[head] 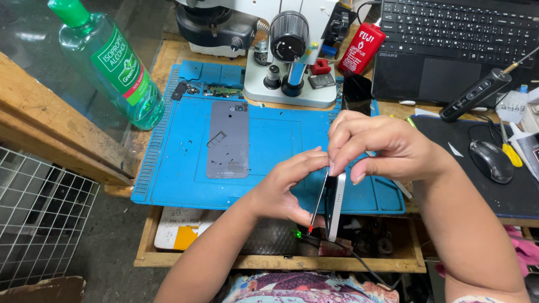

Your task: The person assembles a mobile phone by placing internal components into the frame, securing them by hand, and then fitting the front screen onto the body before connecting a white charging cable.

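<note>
The left hand (283, 188) grips the phone (334, 205) on its edge, upright above the blue mat (269, 140) on the counter (168, 56); the right hand (382, 148), wrist bent down, pinches with its fingers (337, 163) a thin tool (318, 205) at the phone's top edge

Green-labelled clear bottle (115, 62) far left; red can (362, 48) beside laptop.

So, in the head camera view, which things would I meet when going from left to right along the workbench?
Green-capped clear bottle of liquid → grey phone back cover lying on the blue silicone mat → white microscope base → red cylindrical can → black laptop → dark computer mouse.
</note>
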